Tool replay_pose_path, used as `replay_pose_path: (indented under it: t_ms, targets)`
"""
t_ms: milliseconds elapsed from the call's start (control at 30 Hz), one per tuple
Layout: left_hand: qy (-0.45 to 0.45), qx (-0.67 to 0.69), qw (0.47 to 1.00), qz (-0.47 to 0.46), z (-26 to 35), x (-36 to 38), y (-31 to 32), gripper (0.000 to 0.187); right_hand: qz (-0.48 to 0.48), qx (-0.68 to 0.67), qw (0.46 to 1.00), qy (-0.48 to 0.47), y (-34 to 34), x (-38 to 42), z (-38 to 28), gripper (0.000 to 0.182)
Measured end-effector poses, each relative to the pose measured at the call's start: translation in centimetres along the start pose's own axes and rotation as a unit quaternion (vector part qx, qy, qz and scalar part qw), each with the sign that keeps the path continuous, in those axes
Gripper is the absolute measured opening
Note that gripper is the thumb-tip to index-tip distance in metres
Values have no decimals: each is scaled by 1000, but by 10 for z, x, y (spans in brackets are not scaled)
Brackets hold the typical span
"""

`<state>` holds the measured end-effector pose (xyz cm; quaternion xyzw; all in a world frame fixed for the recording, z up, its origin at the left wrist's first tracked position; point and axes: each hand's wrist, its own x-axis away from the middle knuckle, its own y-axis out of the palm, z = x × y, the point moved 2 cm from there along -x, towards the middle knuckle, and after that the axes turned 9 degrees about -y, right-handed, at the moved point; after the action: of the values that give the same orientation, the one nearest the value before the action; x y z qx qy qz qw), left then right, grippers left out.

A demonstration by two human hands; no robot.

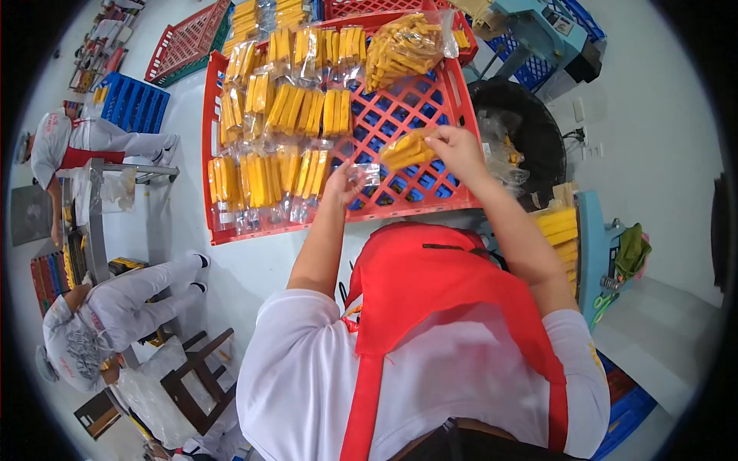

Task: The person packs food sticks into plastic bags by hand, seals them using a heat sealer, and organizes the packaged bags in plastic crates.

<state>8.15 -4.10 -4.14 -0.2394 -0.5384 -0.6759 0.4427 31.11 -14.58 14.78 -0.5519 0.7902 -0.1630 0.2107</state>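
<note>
My right hand pinches the right end of a clear plastic bag of yellow sticks above the red crate. My left hand is palm up with curled fingers at the bag's clear, labelled end; its grip is partly hard to make out. Left of my hands, flat bags of yellow sticks lie in rows inside the crate. A larger bulging bag of yellow pieces rests at the crate's far right corner.
Right of the crate stands a black bin with crumpled plastic in it. A blue machine is beyond it. Yellow sticks are stacked by my right elbow. Two people work at the left, near a blue crate.
</note>
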Motion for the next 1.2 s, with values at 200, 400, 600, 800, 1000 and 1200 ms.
replay_pose_path:
  t_ms: [200, 400, 600, 800, 1000, 1200]
  targets:
    - [52, 105, 985, 125, 26, -69, -21, 31, -5, 134, 986, 95, 35, 52, 107, 21]
    - [213, 0, 963, 165, 43, -65, 18, 18, -162, 44, 973, 156, 33, 73, 142, 25]
    - [424, -450, 743, 257, 124, 26, 89, 20, -94, -179, 956, 212, 4, 38, 87, 25]
    - [279, -482, 821, -126, 144, 196, 195, 13, -23, -305, 914, 268, -13, 17, 47, 39]
    - [329, -579, 714, -214, 148, 244, 239, 14, -253, -697, 650, 165, -15, 31, -21, 62]
    - [478, -515, 703, -109, 148, 251, 255, 24, -118, -720, 673, 119, -34, 20, -27, 63]
